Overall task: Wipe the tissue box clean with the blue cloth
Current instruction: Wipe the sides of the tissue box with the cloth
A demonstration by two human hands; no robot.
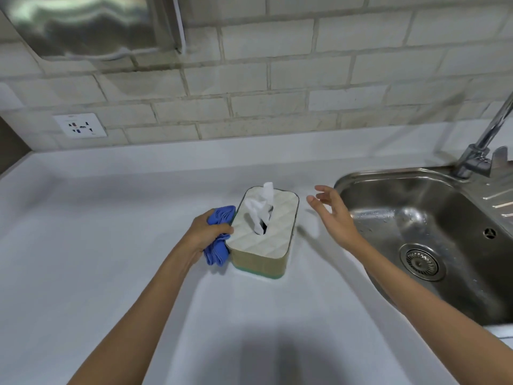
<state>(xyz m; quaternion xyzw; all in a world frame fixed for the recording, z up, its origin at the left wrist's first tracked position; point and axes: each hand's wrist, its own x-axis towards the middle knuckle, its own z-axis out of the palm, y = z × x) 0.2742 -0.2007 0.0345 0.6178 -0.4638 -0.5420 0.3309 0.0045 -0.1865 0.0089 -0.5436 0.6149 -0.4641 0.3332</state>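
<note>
- White tabletop (97, 223) runs under a pale brick-tiled wall (277, 79), with a steel sink (416, 218) set in at the right and a wall socket (80, 125) at the back left; the tissue box (263, 234) stands near the middle, just left of the sink's rim
- Left hand (206, 232) is closed around a bunched blue cloth (219, 237), fingers curled over it; the cloth is pressed against the box's left side wall, so the wipe appears to be on that flank
- Right hand (331, 211) hangs open beside the box, fingers spread and touching nothing; I judge it is about to steady the far side
- To do the step well: brace the box with the free hand so it does not slide toward the sink; draw the cloth along the wall in long strokes, then round the corners; refold it to a fresh face for the lid
- Keep the cloth clear of the slot, since a white tissue (262, 207) stands up out of it and could snag or get damp
- Box has a cream quilted lid, tan sides and a green band at its foot; corners are rounded; no dirt is plain to see at this range
</note>
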